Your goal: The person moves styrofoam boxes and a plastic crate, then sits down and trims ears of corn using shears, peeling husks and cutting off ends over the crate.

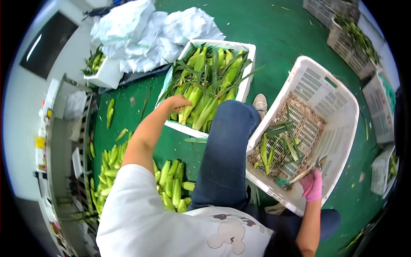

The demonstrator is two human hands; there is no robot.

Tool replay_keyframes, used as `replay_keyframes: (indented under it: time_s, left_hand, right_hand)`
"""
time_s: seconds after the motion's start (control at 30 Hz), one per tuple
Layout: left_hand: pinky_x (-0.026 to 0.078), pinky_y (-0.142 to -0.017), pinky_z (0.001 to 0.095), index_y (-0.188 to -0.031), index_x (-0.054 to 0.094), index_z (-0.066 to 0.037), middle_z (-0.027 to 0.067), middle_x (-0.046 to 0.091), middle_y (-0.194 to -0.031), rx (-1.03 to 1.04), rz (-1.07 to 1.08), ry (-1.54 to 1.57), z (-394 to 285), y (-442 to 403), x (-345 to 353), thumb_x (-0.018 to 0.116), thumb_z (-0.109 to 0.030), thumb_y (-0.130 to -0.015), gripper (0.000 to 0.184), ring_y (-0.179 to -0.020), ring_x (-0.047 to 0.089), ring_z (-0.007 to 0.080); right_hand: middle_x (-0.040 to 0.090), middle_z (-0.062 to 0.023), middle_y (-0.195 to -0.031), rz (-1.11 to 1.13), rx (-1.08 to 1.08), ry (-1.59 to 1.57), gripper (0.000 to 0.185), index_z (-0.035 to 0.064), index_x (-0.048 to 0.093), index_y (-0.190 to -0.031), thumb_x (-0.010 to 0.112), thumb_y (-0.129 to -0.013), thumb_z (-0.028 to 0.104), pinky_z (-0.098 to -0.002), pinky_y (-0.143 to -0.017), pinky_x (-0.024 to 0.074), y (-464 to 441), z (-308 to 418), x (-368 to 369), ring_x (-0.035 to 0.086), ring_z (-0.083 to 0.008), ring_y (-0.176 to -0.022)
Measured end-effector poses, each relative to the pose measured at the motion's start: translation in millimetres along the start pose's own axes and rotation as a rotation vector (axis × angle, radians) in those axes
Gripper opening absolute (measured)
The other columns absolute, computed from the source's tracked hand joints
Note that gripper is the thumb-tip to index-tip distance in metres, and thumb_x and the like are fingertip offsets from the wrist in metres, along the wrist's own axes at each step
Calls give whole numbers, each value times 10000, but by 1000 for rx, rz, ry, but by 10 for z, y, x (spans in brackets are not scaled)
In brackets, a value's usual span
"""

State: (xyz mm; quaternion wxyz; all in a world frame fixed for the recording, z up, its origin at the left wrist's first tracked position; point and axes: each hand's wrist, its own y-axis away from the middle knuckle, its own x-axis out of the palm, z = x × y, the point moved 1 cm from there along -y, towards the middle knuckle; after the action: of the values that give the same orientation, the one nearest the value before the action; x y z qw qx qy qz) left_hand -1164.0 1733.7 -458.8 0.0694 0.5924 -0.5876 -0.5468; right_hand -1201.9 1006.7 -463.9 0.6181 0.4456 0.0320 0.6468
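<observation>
- Reaching over the near left side of the white box (251, 64), the bare left hand (180, 103) is held at the husked corn (194, 99); its fingers are bent inward, but whether anything is pinched cannot be told.
- In the pink-gloved right hand (313, 185), a metal-bladed tool (319, 162) is gripped, with the fingers closed around it, over the near right part of the white basket (352, 103).
- The husked corn is packed in the box, with long green leaves (214, 70) strewn over it.
- Loose leaf scraps (267, 154) are held on the slatted bottom of the basket.
- A shoe (260, 105) is seen between box and basket.
- On the green floor (274, 25), corn ears (176, 188) are heaped to the left of the legs.
- Beyond the box, pale bags (150, 34) are piled.
</observation>
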Motion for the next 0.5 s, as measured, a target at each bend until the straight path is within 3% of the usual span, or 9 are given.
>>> replay_keyframes:
  time_s: [0.07, 0.1, 0.17, 0.2, 0.23, 0.27, 0.33, 0.4, 0.5]
  left_hand:
    - [397, -408, 304, -716, 591, -45, 63, 561, -611, -188, -64, 145, 87, 185, 112, 675, -448, -837, 429, -444, 481, 160]
    - [422, -436, 324, -726, 595, -68, 71, 580, -648, -62, -76, 200, 418, -140, 124, 649, -502, -847, 454, -455, 493, 160]
    - [483, -560, 383, -934, 695, -22, 115, 636, -765, -86, -194, 235, 496, -362, 229, 669, -578, -811, 570, -661, 608, 229]
    - [528, -622, 380, -1055, 666, -4, 131, 677, -861, -7, -421, 303, 264, -287, 447, 682, -559, -818, 604, -724, 628, 255]
    - [536, -690, 428, -1288, 542, 40, 170, 694, -995, 145, -840, -140, 270, -422, 567, 710, -586, -783, 822, -774, 648, 313]
    - [551, -634, 401, -1310, 484, 13, 149, 675, -985, 106, -674, 215, -128, -41, 632, 717, -574, -798, 814, -692, 634, 267]
    - [548, -535, 308, -1218, 498, -42, 121, 635, -929, -143, 44, 640, -149, -168, 228, 714, -559, -818, 688, -600, 595, 178]
    - [499, -450, 204, -1096, 510, -94, 89, 588, -846, -336, 170, 1100, -608, 315, 148, 694, -563, -839, 566, -543, 542, 106]
    - [513, -487, 199, -1136, 481, -80, 85, 577, -853, -187, 380, 1557, -1139, 1403, 468, 628, -598, -878, 597, -581, 552, 115]
  right_hand:
    - [629, -102, -1107, 78, 44, -114, 365, 81, 573, -1174, 539, -940, 359, -456, -890, 501, 48, 83, 213, 595, -280, -1084]
    - [630, -110, -1102, 72, 85, -107, 359, 78, 574, -1160, 546, -935, 357, -458, -892, 500, -7, 104, 313, 597, -282, -1077]
    - [632, -128, -1097, 75, 100, -81, 357, 67, 568, -1146, 560, -924, 347, -465, -908, 496, -94, 162, 452, 600, -289, -1070]
    - [637, -126, -1087, 11, 76, -21, 367, 62, 561, -1159, 559, -923, 343, -464, -923, 491, 50, 236, 675, 604, -286, -1063]
    - [636, -124, -1092, 26, 68, 15, 375, 62, 558, -1173, 558, -922, 341, -463, -926, 489, 86, 243, 690, 606, -283, -1060]
    - [635, -123, -1096, 43, 68, 61, 383, 62, 556, -1187, 557, -922, 339, -463, -930, 487, 89, 231, 659, 608, -280, -1057]
    - [634, -115, -1104, 31, 69, 62, 408, 61, 553, -1214, 562, -916, 340, -457, -933, 484, 183, 190, 517, 613, -275, -1045]
    - [637, -110, -1099, 15, 65, 57, 420, 60, 551, -1228, 563, -912, 338, -457, -932, 483, 292, 142, 430, 613, -274, -1043]
    - [635, -119, -1105, -2, 67, 28, 449, 50, 534, -1264, 558, -910, 325, -458, -932, 483, 423, 257, 548, 610, -281, -1045]
